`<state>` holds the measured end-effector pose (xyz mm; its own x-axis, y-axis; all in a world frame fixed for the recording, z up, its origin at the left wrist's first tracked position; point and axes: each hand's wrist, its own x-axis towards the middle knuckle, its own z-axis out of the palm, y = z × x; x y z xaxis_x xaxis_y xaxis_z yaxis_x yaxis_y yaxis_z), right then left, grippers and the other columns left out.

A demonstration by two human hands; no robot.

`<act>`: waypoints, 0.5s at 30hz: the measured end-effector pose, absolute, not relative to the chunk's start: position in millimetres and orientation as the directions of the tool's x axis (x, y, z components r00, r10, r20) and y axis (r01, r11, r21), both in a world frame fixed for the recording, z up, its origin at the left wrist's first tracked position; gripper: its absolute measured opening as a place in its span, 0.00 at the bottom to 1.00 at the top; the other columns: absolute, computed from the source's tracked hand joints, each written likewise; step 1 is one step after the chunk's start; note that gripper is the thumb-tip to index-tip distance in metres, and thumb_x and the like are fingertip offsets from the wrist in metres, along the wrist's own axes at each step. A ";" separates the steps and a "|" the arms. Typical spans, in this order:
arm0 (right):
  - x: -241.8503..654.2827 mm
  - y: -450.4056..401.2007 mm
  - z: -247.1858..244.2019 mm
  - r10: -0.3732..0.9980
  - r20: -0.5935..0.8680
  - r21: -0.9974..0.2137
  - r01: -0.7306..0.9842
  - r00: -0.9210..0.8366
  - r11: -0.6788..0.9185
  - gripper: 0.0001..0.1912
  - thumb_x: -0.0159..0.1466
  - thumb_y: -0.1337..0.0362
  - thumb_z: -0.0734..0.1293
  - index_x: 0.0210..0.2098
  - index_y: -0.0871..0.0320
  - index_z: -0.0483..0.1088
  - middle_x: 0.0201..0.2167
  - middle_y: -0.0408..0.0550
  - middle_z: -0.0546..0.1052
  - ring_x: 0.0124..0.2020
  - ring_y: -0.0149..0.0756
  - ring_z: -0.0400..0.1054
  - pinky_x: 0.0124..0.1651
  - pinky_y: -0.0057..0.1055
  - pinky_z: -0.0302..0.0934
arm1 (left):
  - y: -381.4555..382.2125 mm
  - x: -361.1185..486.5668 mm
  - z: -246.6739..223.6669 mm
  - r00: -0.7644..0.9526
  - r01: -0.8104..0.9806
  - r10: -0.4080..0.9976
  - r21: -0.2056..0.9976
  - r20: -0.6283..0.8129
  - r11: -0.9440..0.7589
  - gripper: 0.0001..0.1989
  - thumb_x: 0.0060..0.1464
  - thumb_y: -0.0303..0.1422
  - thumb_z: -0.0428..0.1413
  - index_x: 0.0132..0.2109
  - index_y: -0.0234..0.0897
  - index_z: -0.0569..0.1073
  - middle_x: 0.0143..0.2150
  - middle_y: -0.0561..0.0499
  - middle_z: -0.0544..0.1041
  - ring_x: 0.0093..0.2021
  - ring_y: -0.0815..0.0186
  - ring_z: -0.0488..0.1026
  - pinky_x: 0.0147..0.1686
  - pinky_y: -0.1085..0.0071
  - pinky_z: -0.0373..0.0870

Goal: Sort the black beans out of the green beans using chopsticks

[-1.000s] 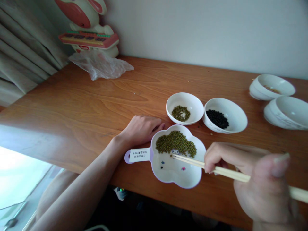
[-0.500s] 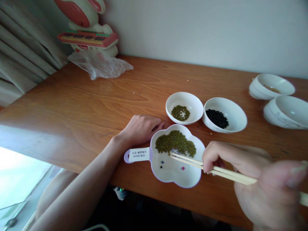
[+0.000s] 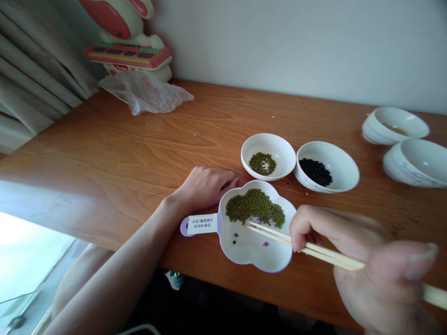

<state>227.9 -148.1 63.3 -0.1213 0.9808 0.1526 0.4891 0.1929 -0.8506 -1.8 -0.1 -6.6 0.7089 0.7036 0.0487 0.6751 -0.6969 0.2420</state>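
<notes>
My right hand point(image 3: 359, 251) is wrapped round a pair of wooden chopsticks point(image 3: 324, 253), whose tips rest over the middle of a white, purple-rimmed flower-shaped dish point(image 3: 244, 256). Green beans point(image 3: 256, 204) fill the far half of the dish; one small black bean point(image 3: 234, 242) lies at its near left. My left hand point(image 3: 208, 186) rests on the table beside the dish, fingers curled, and whether anything is inside them is hidden. Behind the dish stand a white bowl point(image 3: 282, 153) with green beans point(image 3: 262, 164) and another white bowl point(image 3: 344, 172) with black beans point(image 3: 316, 171).
Two more white bowls point(image 3: 375, 125) point(image 3: 398, 163) stand at the right, the farther with yellowish pieces inside. A crumpled plastic bag point(image 3: 150, 95) lies at the back left before a rabbit toy point(image 3: 129, 56). The wooden table's point(image 3: 115, 153) front edge runs below the dish.
My right hand has moved slightly left and toward the dish with the chopsticks. Their tips have barely moved. My left hand and the beans look the same.
</notes>
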 end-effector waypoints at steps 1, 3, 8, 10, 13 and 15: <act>227.1 -148.8 63.1 0.977 0.191 -0.845 0.490 -0.098 0.215 0.44 0.67 0.32 0.38 0.23 0.55 0.68 0.19 0.45 0.72 0.19 0.34 0.65 0.21 0.33 0.54 | 0.2 -2.0 -7.0 0.708 0.676 0.704 0.244 0.047 -0.696 0.19 0.69 0.41 0.48 0.33 0.40 0.75 0.29 0.53 0.77 0.26 0.68 0.64 0.28 0.66 0.46; 226.4 -150.0 61.3 0.973 0.217 -0.839 0.494 -0.081 0.228 0.44 0.67 0.32 0.37 0.22 0.55 0.66 0.18 0.44 0.70 0.18 0.33 0.63 0.21 0.33 0.53 | 0.8 -2.4 -7.7 0.707 0.677 0.706 0.246 0.044 -0.693 0.19 0.69 0.41 0.48 0.33 0.40 0.76 0.29 0.53 0.77 0.26 0.68 0.64 0.28 0.66 0.46; 229.4 -151.2 54.6 0.968 0.207 -0.841 0.480 -0.141 0.249 0.46 0.67 0.33 0.36 0.24 0.55 0.70 0.20 0.46 0.72 0.20 0.34 0.66 0.23 0.33 0.56 | 1.0 -2.7 -7.5 0.706 0.676 0.707 0.267 0.032 -0.687 0.19 0.69 0.41 0.47 0.33 0.40 0.75 0.30 0.52 0.78 0.26 0.68 0.64 0.28 0.66 0.45; 231.0 -151.0 53.9 0.969 0.199 -0.838 0.488 -0.148 0.246 0.46 0.68 0.34 0.36 0.25 0.55 0.71 0.20 0.46 0.72 0.21 0.35 0.66 0.24 0.33 0.58 | 0.7 -2.5 -7.1 0.706 0.676 0.708 0.267 0.035 -0.687 0.19 0.69 0.42 0.47 0.33 0.40 0.75 0.30 0.53 0.78 0.26 0.68 0.64 0.28 0.66 0.45; 233.4 -150.8 56.2 0.965 0.221 -0.817 0.514 -0.141 0.262 0.45 0.69 0.35 0.37 0.23 0.55 0.70 0.20 0.46 0.72 0.20 0.34 0.66 0.23 0.33 0.57 | 0.8 -2.4 -6.9 0.705 0.677 0.708 0.260 0.041 -0.689 0.20 0.69 0.42 0.47 0.33 0.40 0.74 0.29 0.52 0.77 0.26 0.68 0.63 0.28 0.66 0.44; 236.1 -151.7 58.0 0.965 0.232 -0.803 0.535 -0.124 0.262 0.45 0.69 0.34 0.37 0.22 0.54 0.69 0.20 0.46 0.73 0.19 0.34 0.65 0.20 0.34 0.54 | 0.9 -2.6 -6.8 0.704 0.679 0.709 0.257 0.039 -0.688 0.21 0.70 0.43 0.46 0.32 0.39 0.74 0.29 0.52 0.77 0.26 0.69 0.63 0.28 0.66 0.44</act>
<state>236.1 -151.7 58.0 -0.1236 0.9648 0.2322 0.5347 0.2618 -0.8035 -2.6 0.9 -6.8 0.7037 0.7094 0.0392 0.6790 -0.6878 0.2569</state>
